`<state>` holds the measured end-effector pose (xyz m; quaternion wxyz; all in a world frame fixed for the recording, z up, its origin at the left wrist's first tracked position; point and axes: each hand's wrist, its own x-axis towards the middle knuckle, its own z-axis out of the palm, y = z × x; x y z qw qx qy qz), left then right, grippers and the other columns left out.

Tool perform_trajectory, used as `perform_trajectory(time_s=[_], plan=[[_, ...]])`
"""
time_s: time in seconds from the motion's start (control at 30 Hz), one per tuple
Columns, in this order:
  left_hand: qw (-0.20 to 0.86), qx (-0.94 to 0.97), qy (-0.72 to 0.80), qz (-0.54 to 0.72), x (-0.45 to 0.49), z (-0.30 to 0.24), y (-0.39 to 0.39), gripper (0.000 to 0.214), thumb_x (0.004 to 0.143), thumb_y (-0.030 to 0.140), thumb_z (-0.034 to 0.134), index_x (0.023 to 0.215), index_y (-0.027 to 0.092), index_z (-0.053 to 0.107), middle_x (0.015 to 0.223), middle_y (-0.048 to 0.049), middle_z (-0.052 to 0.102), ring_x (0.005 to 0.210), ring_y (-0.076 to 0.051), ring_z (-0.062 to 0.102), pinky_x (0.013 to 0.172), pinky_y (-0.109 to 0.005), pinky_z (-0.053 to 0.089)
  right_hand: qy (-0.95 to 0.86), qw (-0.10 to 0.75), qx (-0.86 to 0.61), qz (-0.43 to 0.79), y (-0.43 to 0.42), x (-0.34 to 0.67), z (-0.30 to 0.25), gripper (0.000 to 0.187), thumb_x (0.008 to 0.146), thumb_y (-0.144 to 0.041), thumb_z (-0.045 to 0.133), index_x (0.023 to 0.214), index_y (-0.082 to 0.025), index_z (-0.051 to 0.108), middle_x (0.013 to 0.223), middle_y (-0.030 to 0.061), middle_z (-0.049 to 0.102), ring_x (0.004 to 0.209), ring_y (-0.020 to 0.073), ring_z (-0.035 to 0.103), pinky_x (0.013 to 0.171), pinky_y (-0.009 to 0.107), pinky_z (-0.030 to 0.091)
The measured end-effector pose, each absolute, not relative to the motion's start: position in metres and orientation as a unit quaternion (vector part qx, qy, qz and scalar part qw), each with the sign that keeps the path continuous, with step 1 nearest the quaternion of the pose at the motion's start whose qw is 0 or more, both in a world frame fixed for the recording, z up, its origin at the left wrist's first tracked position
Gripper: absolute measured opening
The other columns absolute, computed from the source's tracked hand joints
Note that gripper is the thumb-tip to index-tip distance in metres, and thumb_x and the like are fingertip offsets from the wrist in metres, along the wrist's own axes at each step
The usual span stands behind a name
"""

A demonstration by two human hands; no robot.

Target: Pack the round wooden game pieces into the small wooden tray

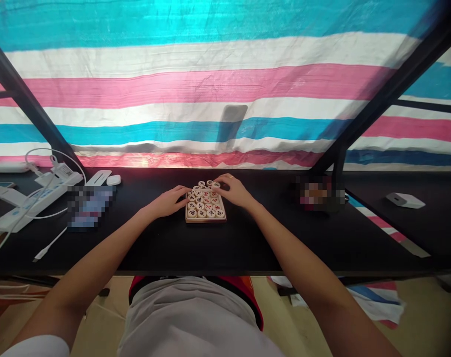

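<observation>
A shallow tray-like box [206, 221] lies on the black table, holding several round xiangqi pieces [201, 213] with red or black characters. At the far end a few pieces sit higher, on top of others. My left hand [169, 202] rests at the box's left side, fingers stretched and thumb apart, its fingertips by the left edge pieces. Over the far right corner, my right hand [236, 191] has thumb and forefinger curled round one xiangqi piece [216, 185]. A ring shows on a finger of this hand.
On the left lie a white power strip [35, 201] with plugs and cables, a blurred phone-like object [91, 208] and a white earbud case [114, 179]. Rightward are a blurred item [316, 193] and a white charger [405, 200]. Striped sheeting [173, 91] hangs behind black frame bars [366, 106].
</observation>
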<state>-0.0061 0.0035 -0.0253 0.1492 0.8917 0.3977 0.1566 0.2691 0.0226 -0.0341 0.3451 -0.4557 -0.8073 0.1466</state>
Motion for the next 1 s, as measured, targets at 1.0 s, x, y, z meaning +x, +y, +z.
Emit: perform_trajectory(time_s=[1.0], plan=[[0.148,0.889,0.407,0.151,-0.007,-0.025,0.004,0.047,0.092,0.048,0.036,0.13,0.023,0.047,0.132,-0.0063,0.048,0.109,-0.022,0.056,0.098,-0.033,0.041,-0.838,0.282,-0.448,0.133,0.027,0.274,-0.041,0.028,0.088,-0.015,0.043,0.103,-0.018,0.066,0.103,0.0077,0.066,0.094,0.0185,0.061,0.089,0.035,0.046]])
